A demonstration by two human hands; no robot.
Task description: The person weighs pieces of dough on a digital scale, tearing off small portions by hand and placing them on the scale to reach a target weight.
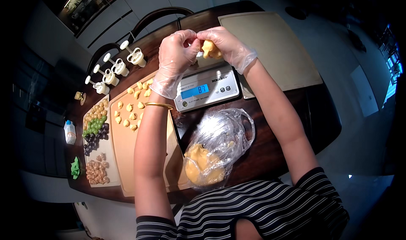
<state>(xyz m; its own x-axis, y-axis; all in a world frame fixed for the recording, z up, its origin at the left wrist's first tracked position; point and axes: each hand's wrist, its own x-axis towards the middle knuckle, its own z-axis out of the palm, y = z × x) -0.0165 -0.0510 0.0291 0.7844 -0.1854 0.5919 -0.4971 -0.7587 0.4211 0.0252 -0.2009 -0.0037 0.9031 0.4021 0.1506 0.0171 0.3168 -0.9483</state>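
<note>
Both hands wear clear plastic gloves and meet above the far edge of an electronic kitchen scale, whose lit display reads 87. My right hand is closed around a lump of yellow dough. The fingertips of my left hand are pinched together against those of the right; whether a small bit lies between them cannot be told. Small dough pieces lie scattered on a tan board to the left. Nearer my body, a large mass of yellow dough sits in a clear plastic bag.
A narrower board at the left holds yellow, green, dark and brownish balls. Several white plunger moulds stand beyond it. A small packet and a green crumpled item lie at the left edge. A large beige board lies at the right.
</note>
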